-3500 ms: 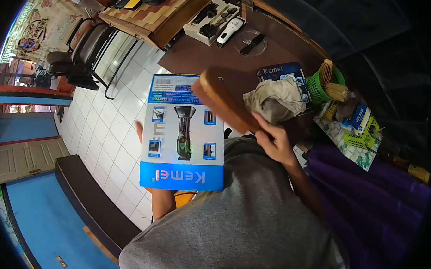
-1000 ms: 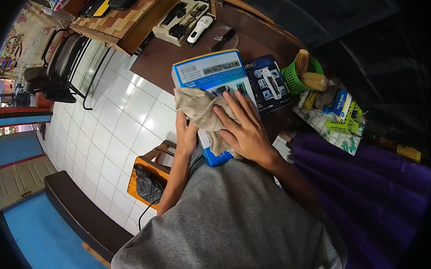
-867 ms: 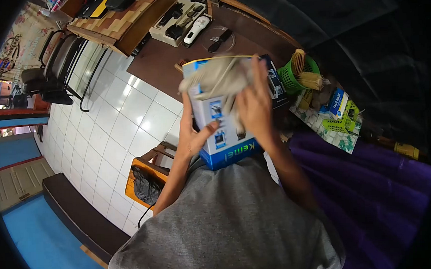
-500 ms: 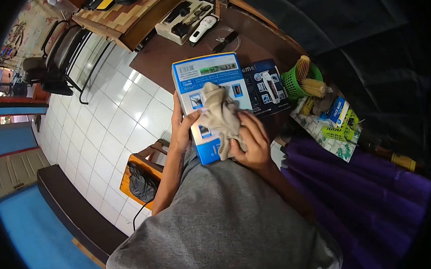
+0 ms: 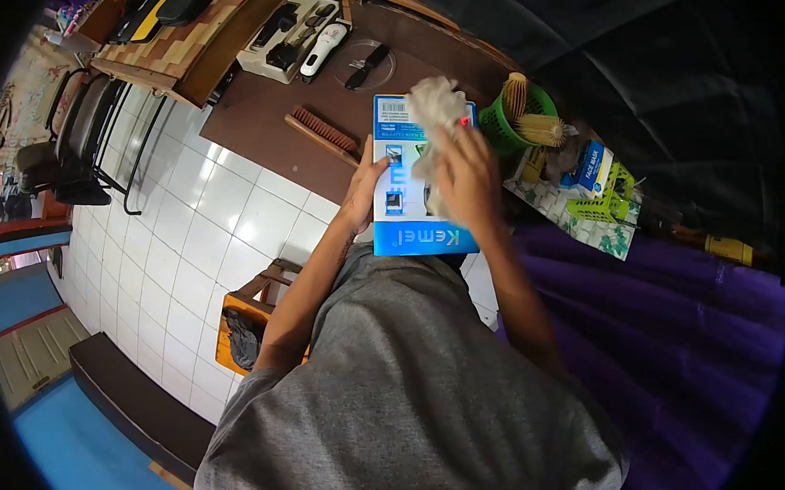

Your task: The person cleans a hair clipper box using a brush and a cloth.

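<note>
A white and blue Kemei box (image 5: pixel 410 237) is in front of my body, at the near edge of the brown table. Its left side is gripped by my left hand (image 5: pixel 364 192), with the thumb on the printed face. My right hand (image 5: pixel 467 180) presses a crumpled beige cloth (image 5: pixel 436 103) against the box's upper right part; hand and cloth are blurred by motion. Left of the box, a wooden brush (image 5: pixel 322 134) lies bristles up on the table.
The brown table (image 5: pixel 255 111) holds a white clipper (image 5: pixel 324 52), a tray of tools (image 5: pixel 266 61) and a black brush (image 5: pixel 367 66) on a round clear dish. To the right stand a green basket (image 5: pixel 497 131) with round brushes and a face mask box (image 5: pixel 592 171).
The box now sits further right and more upright in view. My right hand has moved up and right with the cloth. The wooden brush has come into sight, while the dark box is hidden.
</note>
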The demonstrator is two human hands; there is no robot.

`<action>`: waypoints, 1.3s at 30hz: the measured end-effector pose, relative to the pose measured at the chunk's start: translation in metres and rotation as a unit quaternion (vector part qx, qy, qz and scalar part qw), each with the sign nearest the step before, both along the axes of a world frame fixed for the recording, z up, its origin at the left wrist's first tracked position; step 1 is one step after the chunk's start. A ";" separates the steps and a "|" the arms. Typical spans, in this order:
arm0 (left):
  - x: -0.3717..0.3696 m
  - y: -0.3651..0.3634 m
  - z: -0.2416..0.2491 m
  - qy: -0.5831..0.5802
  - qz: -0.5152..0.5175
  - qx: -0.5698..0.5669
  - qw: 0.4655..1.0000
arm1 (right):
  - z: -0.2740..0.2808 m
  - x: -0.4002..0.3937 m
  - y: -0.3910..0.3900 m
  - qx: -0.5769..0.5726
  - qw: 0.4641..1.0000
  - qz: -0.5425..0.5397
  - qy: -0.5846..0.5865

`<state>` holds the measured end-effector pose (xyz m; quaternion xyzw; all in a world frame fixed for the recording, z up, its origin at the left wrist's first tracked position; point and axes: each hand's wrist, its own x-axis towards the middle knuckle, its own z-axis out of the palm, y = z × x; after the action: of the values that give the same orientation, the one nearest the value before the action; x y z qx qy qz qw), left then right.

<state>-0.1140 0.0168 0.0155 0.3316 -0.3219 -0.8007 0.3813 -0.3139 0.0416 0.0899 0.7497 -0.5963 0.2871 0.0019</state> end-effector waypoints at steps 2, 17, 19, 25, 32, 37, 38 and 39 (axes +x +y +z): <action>0.002 0.001 -0.008 0.043 -0.021 0.041 0.998 | 0.006 0.013 0.039 0.005 0.999 0.047 -0.016; 0.012 0.046 -0.043 -0.054 -0.058 0.008 0.997 | 0.001 0.049 -0.031 0.020 0.996 0.083 0.004; 0.014 0.044 -0.031 -0.064 -0.049 0.011 0.997 | 0.007 0.049 0.005 -0.013 0.988 0.152 0.013; 0.013 0.042 -0.013 -0.160 -0.078 -0.089 0.980 | 0.016 -0.008 0.041 0.096 0.995 -0.040 -0.012; 0.020 0.043 -0.044 -0.148 -0.097 -0.064 0.982 | -0.012 0.001 -0.066 0.015 0.996 -0.087 0.004; 0.016 0.042 -0.008 -0.109 -0.062 -0.053 0.991 | -0.006 0.052 -0.029 0.035 0.991 0.110 -0.067; 0.018 0.042 -0.003 -0.114 -0.070 -0.030 0.991 | -0.004 0.052 -0.011 0.042 0.986 0.139 -0.078; 0.020 0.041 -0.001 -0.119 -0.078 -0.006 0.990 | 0.002 0.050 0.006 0.043 0.986 0.139 -0.079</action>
<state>-0.0938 0.0582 0.0142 0.3954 -0.3949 -0.7811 0.2786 -0.2639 0.0475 0.0920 0.7997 -0.4963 0.3170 -0.1170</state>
